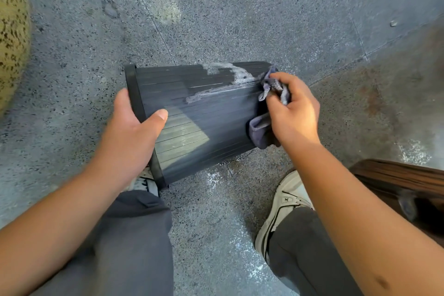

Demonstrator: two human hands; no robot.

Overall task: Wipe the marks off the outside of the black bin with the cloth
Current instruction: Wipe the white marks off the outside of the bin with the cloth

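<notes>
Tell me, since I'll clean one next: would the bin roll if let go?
Probably. The bin lies on its side, rounded and ribbed, steadied at the rim by the left hand. It looks like thin plastic, so likely light.

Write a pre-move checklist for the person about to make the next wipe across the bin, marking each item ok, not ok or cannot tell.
1. Bin held steady: ok; the left hand grips it at the rim end as it lies on its side.
2. Cloth in hand: ok; the right hand holds it bunched.
3. Cloth touching the bin: ok; it sits at the base end, beside the marks.
4. Marks gone: not ok; pale smears remain on the upper side.
5. Underside clean: cannot tell; it is hidden.
6. Cloth damp: cannot tell.
</notes>
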